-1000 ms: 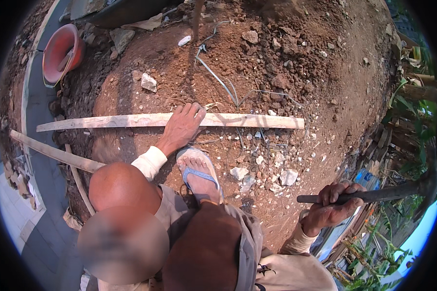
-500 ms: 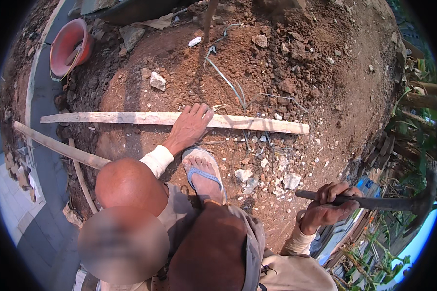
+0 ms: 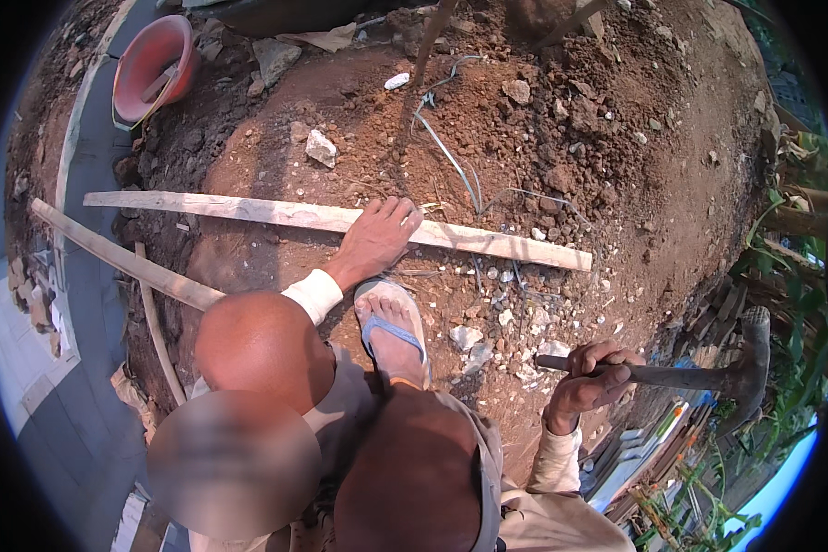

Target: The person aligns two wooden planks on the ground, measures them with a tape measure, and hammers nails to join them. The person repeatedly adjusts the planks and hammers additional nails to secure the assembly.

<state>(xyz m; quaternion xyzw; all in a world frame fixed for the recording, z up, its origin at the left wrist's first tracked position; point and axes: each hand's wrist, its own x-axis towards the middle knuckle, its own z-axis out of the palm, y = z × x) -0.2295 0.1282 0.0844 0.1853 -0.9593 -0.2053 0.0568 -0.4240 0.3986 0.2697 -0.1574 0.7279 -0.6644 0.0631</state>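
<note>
A long, narrow wooden batten (image 3: 276, 212) lies across the soil in front of me. My left hand (image 3: 377, 241) rests over its middle, fingers curled across the far edge. Off to the right, my right hand (image 3: 587, 382) is closed around the handle of a hammer (image 3: 685, 378). The hammer is raised above the ground, its dark metal head pointing right, away from the batten. My sandalled foot (image 3: 391, 331) is planted just below the left hand, close to the batten's near edge.
A red bucket (image 3: 156, 69) stands at the far left beside a grey concrete edge (image 3: 87, 138). Another wooden strip (image 3: 129, 262) and a thin stick (image 3: 159, 336) lie at left. Pale stones (image 3: 466, 338), loose soil and a plastic strap (image 3: 453, 161) are ahead; stacked planks and plants line the right.
My right hand has moved left with the hammer, and its head shows more fully. The view has turned slightly, so the batten appears more slanted. My left hand stays on the batten.
</note>
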